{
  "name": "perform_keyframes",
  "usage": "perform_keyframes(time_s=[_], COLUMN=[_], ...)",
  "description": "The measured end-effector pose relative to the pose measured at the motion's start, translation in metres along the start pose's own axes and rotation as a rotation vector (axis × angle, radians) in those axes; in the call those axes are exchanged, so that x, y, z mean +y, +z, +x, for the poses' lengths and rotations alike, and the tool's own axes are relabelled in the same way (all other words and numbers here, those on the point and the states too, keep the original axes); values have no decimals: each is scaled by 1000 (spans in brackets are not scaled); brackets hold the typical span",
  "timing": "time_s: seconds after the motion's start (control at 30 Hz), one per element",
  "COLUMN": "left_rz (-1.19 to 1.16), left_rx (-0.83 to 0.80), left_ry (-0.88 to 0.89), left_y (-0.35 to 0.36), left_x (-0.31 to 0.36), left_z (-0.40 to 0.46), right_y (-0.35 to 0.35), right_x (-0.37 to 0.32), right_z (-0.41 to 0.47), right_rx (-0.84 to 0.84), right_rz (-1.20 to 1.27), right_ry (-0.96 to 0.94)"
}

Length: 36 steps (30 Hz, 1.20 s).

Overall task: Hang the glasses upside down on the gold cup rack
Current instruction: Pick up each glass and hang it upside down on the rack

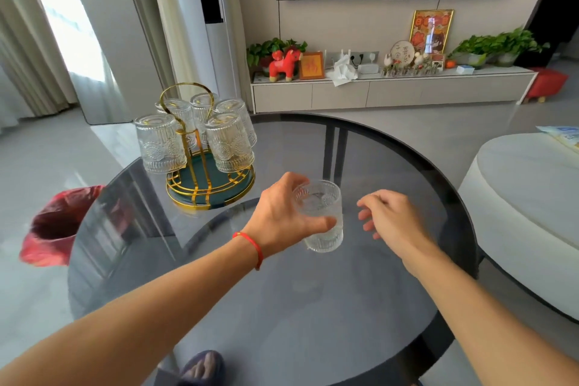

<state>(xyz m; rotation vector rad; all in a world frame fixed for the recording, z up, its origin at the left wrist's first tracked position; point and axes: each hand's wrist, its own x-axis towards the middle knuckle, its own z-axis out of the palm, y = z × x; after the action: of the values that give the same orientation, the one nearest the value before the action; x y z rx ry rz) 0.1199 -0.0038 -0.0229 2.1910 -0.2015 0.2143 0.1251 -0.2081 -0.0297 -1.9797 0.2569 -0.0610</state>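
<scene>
A gold cup rack (209,189) with a dark green tray base stands at the far left of the round glass table (282,307). Several ribbed clear glasses (228,147) hang upside down on its arms. One more clear ribbed glass (324,216) stands upright near the table's middle, right of the rack. My left hand (282,216), with a red string on the wrist, wraps its thumb and fingers around this glass from the left. My right hand (391,216) hovers just right of the glass, fingers loosely curled and apart, holding nothing.
A red-lined bin (59,222) sits on the floor left of the table. A white round table (532,207) stands close on the right. A TV cabinet (391,89) with ornaments and plants lines the far wall. My foot shows under the glass top.
</scene>
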Motion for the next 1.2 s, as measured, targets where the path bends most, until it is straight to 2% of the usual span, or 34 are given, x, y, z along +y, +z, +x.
perform_keyframes(time_s=[0.1,0.2,0.3,0.4,0.47,0.57,0.63,0.67,0.9,1.1,1.2], left_rz=[-294,-655,-767,-593,-432,96,348,399,477,513,592], left_rx=[94,138,132,86,131,284,201,134,-7,-216,-233], left_ry=[-143,-280,-314,-261,-234,-197,-168,-142,-43,-9,20], left_y=[-29,-45,-56,-72,-90,-108,-111,-108,-107,-110,-111], left_x=[-20,-29,-37,-52,-66,-96,-113,-117,-111,-111,-113], left_z=[-11,-13,-14,-11,-8,-6,-7,-6,-1,-8,-13], right_y=[32,57,78,90,96,97,97,96,120,151,162], right_x=[-13,-26,-38,-42,-46,-56,-69,-77,-170,-219,-228], right_z=[-9,-18,-23,-22,-21,-23,-28,-32,-25,-8,-2], right_rx=[-225,-379,-511,-498,-443,-345,-315,-304,-145,-53,-23], right_rz=[135,303,607,719,691,584,494,445,240,56,-115], right_ry=[35,133,226,208,154,22,-103,-171,-604,-666,-723])
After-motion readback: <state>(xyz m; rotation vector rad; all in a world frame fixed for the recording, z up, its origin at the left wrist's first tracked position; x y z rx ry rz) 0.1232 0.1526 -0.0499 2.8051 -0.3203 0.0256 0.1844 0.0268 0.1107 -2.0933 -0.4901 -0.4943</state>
